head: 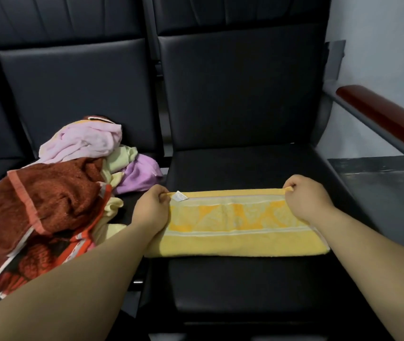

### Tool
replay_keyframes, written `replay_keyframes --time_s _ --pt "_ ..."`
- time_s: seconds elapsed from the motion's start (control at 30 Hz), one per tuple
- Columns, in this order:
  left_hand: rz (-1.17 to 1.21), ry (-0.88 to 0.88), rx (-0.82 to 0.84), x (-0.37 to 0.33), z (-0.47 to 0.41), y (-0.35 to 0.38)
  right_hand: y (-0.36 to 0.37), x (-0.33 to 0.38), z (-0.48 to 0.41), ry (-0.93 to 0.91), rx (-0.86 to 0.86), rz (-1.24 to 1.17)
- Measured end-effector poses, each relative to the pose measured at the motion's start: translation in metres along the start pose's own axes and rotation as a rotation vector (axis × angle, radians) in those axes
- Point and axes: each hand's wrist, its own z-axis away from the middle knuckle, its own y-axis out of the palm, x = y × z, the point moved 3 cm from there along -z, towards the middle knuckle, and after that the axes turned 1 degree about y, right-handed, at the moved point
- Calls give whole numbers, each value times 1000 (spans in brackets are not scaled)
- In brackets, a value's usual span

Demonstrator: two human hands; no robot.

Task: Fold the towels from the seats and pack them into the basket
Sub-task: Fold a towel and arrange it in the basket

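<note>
A yellow towel lies flat as a long band across the front of the right-hand black seat, with a small white label at its far left corner. The left hand pinches the far left corner and the right hand pinches the far right corner, both with fingers curled round the fabric and the far edge drawn straight between them. The towel appears already doubled lengthwise, so the step in hand looks like one fold of this towel, still being laid or squared. On the seat to the left sits a loose pile of unfolded towels: pink, pale green, lilac, and a large rust-red one on top nearest the viewer. No basket is in view. The next move probably calls for bringing one short end over to meet the other, keeping the corners matched, then carrying the folded towel to the basket, wherever it stands
</note>
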Motion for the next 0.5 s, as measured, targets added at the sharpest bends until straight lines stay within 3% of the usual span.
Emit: replay_keyframes --time_s 0.3,0.4,0.5 --pt "-20 -74 41 -8 3 -7 -3 2 14 -49 -34 -8" --pt "-183 -12 26 -33 16 -14 -10 10 27 -118 -15 76" --pt "-258 184 53 -75 44 -12 -17 26 40 -278 0 71"
